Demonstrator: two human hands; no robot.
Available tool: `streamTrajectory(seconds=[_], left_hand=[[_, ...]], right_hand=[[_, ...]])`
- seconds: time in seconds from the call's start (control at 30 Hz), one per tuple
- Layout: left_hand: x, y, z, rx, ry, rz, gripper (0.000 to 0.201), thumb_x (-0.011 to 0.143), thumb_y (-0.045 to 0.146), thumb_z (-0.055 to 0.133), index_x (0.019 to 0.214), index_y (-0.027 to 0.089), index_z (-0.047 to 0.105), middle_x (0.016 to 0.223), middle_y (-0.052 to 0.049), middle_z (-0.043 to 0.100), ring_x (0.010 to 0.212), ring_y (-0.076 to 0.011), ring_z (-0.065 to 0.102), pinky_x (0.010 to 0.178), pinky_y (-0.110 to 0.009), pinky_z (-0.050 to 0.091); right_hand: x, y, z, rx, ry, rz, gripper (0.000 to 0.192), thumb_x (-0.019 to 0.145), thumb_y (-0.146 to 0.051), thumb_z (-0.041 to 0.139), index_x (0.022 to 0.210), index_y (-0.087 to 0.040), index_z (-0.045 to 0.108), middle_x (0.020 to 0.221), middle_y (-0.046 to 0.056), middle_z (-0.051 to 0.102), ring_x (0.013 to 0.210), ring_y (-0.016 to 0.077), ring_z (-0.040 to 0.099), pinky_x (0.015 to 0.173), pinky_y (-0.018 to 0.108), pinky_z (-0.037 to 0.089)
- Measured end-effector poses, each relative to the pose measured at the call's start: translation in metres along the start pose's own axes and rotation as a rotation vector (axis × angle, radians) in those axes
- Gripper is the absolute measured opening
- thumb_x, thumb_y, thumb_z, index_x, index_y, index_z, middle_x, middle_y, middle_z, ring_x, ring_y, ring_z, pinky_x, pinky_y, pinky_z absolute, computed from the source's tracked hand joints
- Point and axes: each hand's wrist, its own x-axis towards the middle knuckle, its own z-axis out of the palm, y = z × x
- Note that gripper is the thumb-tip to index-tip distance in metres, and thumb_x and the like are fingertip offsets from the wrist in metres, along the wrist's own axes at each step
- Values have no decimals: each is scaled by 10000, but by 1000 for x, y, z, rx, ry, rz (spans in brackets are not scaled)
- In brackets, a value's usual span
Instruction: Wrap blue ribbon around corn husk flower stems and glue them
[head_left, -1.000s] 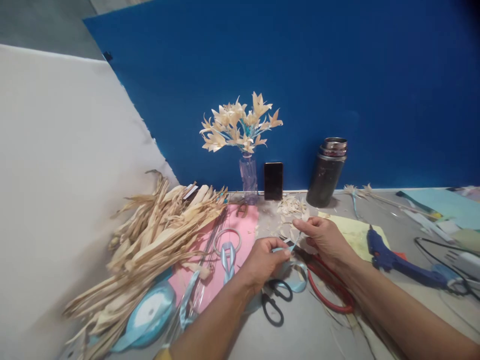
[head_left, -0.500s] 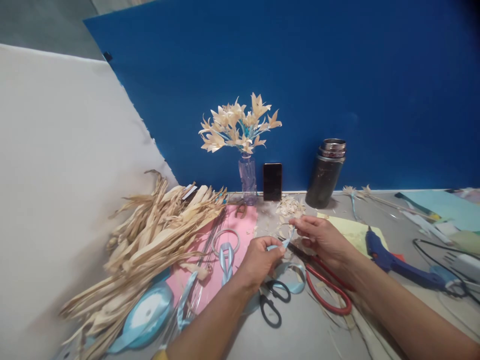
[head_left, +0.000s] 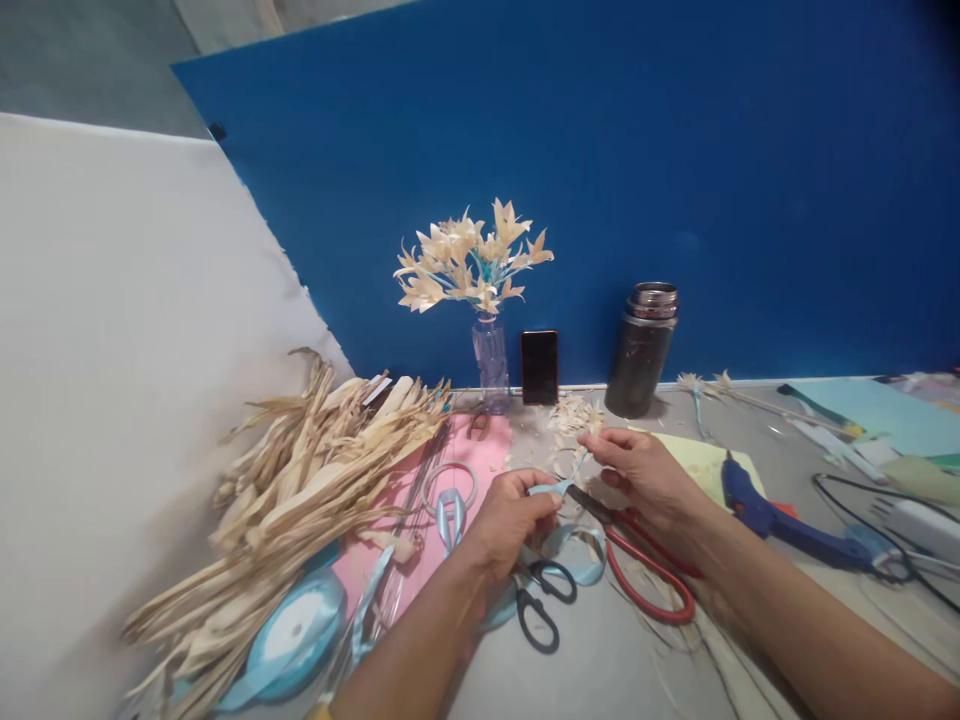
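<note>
Light-blue ribbon strip (head_left: pixel 559 483) is pinched taut between left hand (head_left: pixel 510 520) and right hand (head_left: pixel 645 475), slanting up-right.

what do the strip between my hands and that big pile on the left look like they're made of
The strip, pinched by both the left hand and right hand, looks like satin ribbon: pale blue, thin. The pile looks like dried corn husks: matte tan, curled, papery.

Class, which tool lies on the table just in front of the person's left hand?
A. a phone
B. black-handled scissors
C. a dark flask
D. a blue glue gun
B: the black-handled scissors lie right by the left hand; the glue gun, flask and phone sit farther off.
</note>
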Motion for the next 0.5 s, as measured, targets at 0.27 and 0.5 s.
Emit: streamTrajectory(seconds=[0.27, 0.5], left_hand=[[4, -4, -2, 33, 83, 94, 249, 650, 320, 743, 762, 182, 568, 447, 77, 476, 355, -57, 362, 383, -179, 254], [6, -5, -1, 132, 260, 178, 241, 649, 330, 726, 760, 186, 569, 446, 102, 427, 341, -55, 347, 367, -175, 233]], right_hand=[[1, -3, 1, -124, -2, -51, 482, 631, -615, 811, 627, -189, 586, 584, -71, 372, 496, 70, 265, 450, 246, 213], [-9, -31, -64, -676, -36, -128, 274, 754, -474, 724, 843, -217, 758, 806, 47, 716, 698, 201, 599, 607, 301, 430]])
